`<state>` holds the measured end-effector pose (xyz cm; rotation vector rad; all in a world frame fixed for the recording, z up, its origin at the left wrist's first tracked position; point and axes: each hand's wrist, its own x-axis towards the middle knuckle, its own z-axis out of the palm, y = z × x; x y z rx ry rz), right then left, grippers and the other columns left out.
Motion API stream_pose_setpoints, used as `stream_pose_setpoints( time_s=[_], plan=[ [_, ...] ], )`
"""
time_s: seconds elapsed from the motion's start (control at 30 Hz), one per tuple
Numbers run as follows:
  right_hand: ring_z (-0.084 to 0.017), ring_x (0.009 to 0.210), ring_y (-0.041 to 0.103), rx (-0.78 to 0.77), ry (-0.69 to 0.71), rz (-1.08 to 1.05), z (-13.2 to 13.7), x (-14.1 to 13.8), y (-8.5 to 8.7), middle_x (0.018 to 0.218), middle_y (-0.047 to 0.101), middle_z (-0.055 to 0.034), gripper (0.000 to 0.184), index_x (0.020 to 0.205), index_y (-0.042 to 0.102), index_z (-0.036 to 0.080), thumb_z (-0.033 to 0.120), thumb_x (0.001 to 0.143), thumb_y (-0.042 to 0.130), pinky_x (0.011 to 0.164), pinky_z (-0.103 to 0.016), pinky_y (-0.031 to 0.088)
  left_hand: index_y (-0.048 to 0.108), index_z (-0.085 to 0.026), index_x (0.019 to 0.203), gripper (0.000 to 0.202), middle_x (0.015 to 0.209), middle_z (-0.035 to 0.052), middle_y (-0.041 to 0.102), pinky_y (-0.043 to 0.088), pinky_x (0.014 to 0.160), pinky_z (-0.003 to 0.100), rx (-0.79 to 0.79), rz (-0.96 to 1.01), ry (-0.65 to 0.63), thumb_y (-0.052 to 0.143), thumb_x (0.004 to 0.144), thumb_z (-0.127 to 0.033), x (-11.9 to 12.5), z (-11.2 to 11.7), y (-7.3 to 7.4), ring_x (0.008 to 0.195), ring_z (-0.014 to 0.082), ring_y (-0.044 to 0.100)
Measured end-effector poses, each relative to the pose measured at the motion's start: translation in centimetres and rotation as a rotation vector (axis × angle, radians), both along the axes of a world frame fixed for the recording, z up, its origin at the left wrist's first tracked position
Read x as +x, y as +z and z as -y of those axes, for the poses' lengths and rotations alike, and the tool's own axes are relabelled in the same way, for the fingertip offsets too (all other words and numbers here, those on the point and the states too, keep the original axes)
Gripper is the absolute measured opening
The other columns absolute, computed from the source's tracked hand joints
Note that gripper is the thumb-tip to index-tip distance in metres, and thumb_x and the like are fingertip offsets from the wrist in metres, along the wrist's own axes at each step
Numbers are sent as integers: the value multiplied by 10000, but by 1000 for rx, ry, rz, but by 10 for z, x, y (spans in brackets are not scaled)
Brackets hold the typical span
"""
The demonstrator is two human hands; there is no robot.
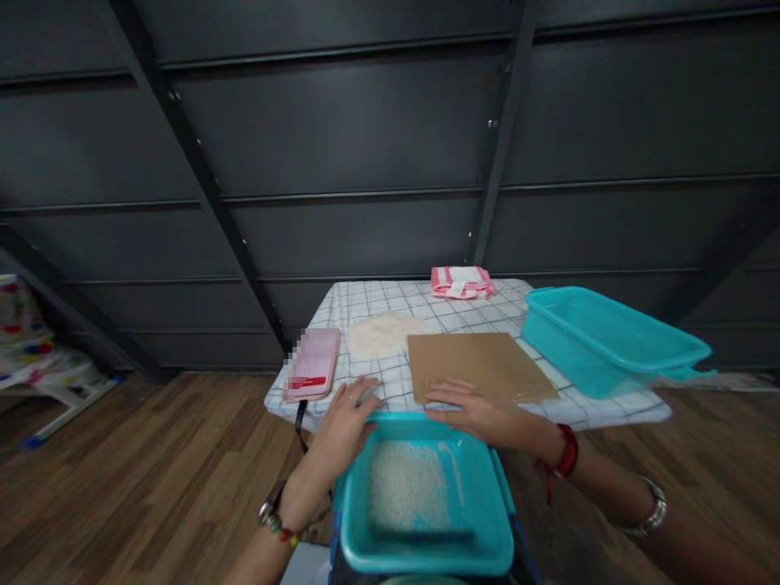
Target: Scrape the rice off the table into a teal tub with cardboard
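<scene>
A teal tub with white rice in its bottom sits close to me, at the near edge of a small table covered by a checked cloth. My left hand rests on the tub's far left rim, fingers curled over it. My right hand lies flat along the far rim, fingers stretched out, touching the near edge of a brown cardboard sheet. A heap of rice lies on the cloth beyond my left hand.
A larger teal tub stands at the table's right side. A pink phone lies at the left edge, a folded pink striped cloth at the far edge. Wooden floor surrounds the table; dark wall panels stand behind.
</scene>
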<state>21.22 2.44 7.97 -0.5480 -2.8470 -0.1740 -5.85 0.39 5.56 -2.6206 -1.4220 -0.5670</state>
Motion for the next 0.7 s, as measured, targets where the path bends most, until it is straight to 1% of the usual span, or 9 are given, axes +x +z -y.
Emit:
stream_pose_setpoints(
  time_s=[0.07, 0.17, 0.3, 0.4, 0.5, 0.57, 0.63, 0.7],
  plan=[
    [-215, 1197, 429, -1, 13, -7, -1, 0, -1, 1252, 522, -139, 318, 1184, 535, 173, 184, 914, 368, 977, -458, 361, 572, -224, 971, 306, 1242, 76, 533, 396, 964, 507, 11, 4, -36, 532, 723, -50, -1, 1, -2, 1191, 249, 453],
    [-203, 1204, 419, 18, 10, -23, -1, -1, -5, 1262, 515, -126, 323, 1198, 521, 191, 170, 913, 372, 978, -447, 364, 569, -224, 973, 302, 1250, 79, 525, 392, 966, 517, 61, 29, -47, 509, 734, -51, -3, 2, -6, 1211, 253, 430],
    [-183, 1203, 415, 63, -31, -44, 1, -3, -12, 1261, 519, -100, 330, 1218, 499, 216, 167, 919, 370, 981, -429, 367, 539, -219, 999, 314, 1250, 85, 517, 374, 980, 530, 84, 59, -26, 480, 745, -46, -3, 3, -11, 1222, 254, 415],
    [-184, 1191, 428, 74, -39, -66, 1, -4, -14, 1232, 542, -99, 312, 1198, 519, 211, 183, 920, 381, 973, -426, 378, 528, -200, 936, 282, 1215, 91, 518, 404, 957, 511, 124, 123, 10, 467, 725, -24, -1, 7, -14, 1212, 259, 414],
    [-186, 1168, 453, 73, -24, -89, 0, -6, -13, 1207, 559, -108, 290, 1156, 555, 196, 189, 917, 392, 968, -421, 386, 516, -192, 816, 160, 1158, 110, 500, 443, 899, 505, 195, 184, 113, 502, 719, -66, -1, 16, -16, 1175, 295, 423],
    [-185, 1162, 459, 76, -16, -92, 0, -7, -11, 1202, 562, -111, 289, 1148, 563, 196, 186, 918, 387, 967, -426, 386, 511, -188, 786, 114, 1156, 131, 471, 435, 883, 536, 213, 202, 219, 556, 708, -118, -1, 26, -16, 1157, 330, 415],
    [-183, 1154, 465, 69, -31, -91, 1, -8, -9, 1194, 569, -101, 289, 1145, 566, 202, 200, 920, 384, 967, -424, 387, 510, -188, 769, 115, 1192, 142, 441, 408, 899, 562, 214, 212, 293, 590, 695, -152, -1, 34, -15, 1180, 356, 374],
    [-184, 1147, 471, 60, -49, -89, 2, -9, -7, 1188, 575, -93, 289, 1144, 568, 204, 215, 922, 382, 971, -416, 387, 511, -192, 745, 110, 1259, 137, 408, 375, 931, 570, 217, 203, 325, 589, 690, -137, 0, 39, -14, 1229, 366, 313]
  ],
)
